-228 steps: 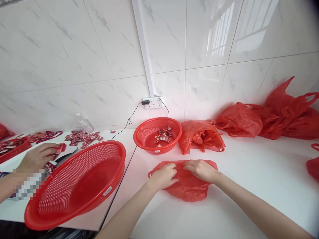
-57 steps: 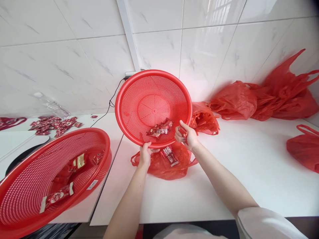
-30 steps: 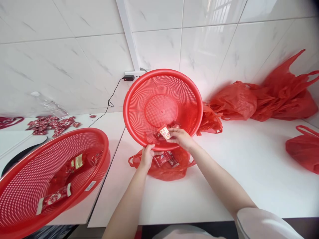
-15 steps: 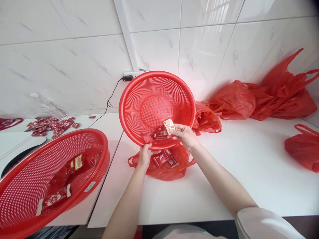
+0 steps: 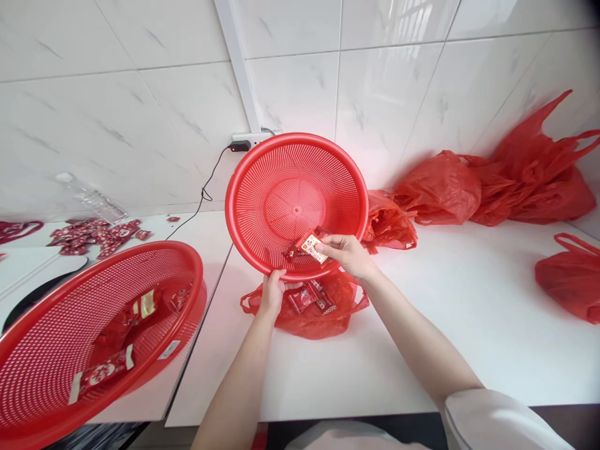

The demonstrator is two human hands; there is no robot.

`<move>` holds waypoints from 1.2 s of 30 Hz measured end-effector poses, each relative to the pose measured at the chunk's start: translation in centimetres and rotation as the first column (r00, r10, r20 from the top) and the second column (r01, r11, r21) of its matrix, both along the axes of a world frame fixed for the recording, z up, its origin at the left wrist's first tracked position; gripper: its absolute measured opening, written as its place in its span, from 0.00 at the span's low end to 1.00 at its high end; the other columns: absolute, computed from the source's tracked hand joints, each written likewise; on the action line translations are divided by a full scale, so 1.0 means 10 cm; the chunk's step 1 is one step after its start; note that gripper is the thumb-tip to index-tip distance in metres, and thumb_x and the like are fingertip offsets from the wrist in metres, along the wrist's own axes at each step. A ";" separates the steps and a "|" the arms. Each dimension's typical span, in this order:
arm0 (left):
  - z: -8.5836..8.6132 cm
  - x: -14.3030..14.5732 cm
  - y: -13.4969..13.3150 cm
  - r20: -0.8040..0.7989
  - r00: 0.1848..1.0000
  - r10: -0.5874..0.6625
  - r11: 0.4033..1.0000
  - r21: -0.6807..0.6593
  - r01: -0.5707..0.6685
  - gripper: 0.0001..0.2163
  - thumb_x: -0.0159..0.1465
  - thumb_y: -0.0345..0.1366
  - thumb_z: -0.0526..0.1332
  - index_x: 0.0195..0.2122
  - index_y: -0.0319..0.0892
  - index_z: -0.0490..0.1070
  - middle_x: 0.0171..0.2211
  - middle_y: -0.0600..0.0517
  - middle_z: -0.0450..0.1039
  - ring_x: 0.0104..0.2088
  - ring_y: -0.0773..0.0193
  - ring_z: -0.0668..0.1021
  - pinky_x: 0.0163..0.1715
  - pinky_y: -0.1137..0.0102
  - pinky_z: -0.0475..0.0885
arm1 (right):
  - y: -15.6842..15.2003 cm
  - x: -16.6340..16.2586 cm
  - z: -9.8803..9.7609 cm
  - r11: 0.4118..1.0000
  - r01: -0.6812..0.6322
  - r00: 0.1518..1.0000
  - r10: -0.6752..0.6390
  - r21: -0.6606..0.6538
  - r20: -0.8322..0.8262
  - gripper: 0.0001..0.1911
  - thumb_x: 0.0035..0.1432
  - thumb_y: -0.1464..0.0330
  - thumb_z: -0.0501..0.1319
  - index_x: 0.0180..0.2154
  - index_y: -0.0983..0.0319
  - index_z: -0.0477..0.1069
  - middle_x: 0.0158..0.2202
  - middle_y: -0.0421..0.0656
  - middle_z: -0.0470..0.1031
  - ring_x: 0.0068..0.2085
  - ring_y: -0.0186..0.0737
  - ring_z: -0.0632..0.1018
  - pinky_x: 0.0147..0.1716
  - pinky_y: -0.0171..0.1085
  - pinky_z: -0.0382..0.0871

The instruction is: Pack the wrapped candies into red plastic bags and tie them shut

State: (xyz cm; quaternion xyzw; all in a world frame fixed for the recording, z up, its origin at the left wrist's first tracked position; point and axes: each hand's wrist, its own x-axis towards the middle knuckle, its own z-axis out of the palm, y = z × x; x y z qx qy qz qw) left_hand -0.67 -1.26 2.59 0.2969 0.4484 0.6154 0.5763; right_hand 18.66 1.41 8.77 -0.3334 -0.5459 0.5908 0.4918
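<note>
Right-hand fingers (image 5: pixel 334 241) pinch a packet (image 5: pixel 311 245) that juts left past them.

I can read no text | packet (image 5: pixel 313 247) I hold: print too small | label (image 5: pixel 169 350) on big basket (image 5: pixel 174 267): blurred | bagged packets (image 5: pixel 303 297): illegible

Middle basket (image 5: pixel 296 161) bright red, dotted with holes; held packet (image 5: pixel 310 245) white, printed red; lower bag (image 5: pixel 309 326) plain red; wall tiles (image 5: pixel 293 87) facing me white, streaked grey.
</note>
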 end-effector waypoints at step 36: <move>-0.06 0.19 -0.11 0.017 0.982 -0.189 0.981 -0.033 0.190 0.14 0.50 0.35 0.63 0.38 0.40 0.69 0.34 0.48 0.78 0.35 0.53 0.81 0.25 0.66 0.77 | 0.14 -0.08 -0.31 0.940 0.206 0.896 -0.293 0.271 0.333 0.09 0.60 0.65 0.58 0.39 0.59 0.74 0.34 0.43 0.78 0.36 0.39 0.77 0.41 0.39 0.71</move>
